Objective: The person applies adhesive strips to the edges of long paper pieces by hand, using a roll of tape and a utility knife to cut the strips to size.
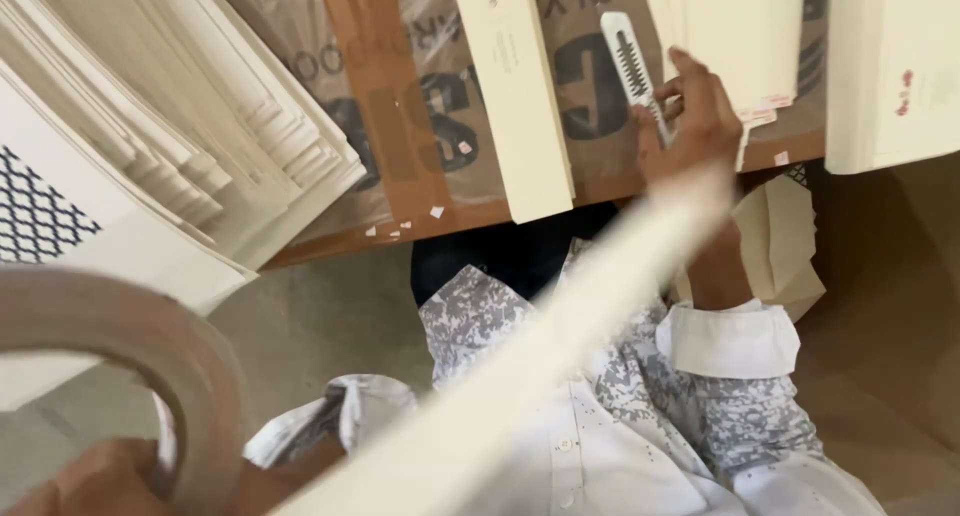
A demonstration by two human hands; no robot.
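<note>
- Cream card is what the work is about: a long cream strip (520,376) runs across the middle of the view, blurred, from low down up toward the right hand (695,126).
- The right hand is curled shut on a pale box cutter (632,71), and the cutter points up and away over the wooden board (420,126).
- The long strip's top end seems to reach that same hand, but the blur hides if the fingers really grip it.
- The left hand (90,476) is low in the corner, and a big tape roll (150,366) sits on it like a ring. I cannot tell how far this hand is open.
- To do this step well, I think the strip needs to lie flat and still on the board first, with the fingers kept off the cutting line.
- The blade end is hard to see, so I cannot tell if it is out.
- Around the hands: a second cream strip (515,86) lies flat on the board, just beside the cutter.
- More cream sheets (735,31) lie under and past the right hand, and a cream box (890,71) sits at the far right.
- A tall stack of cream cards (200,126) fills the left side.
- In the way: the tape roll ties up the left hand, and the flat strip crowds the board.
</note>
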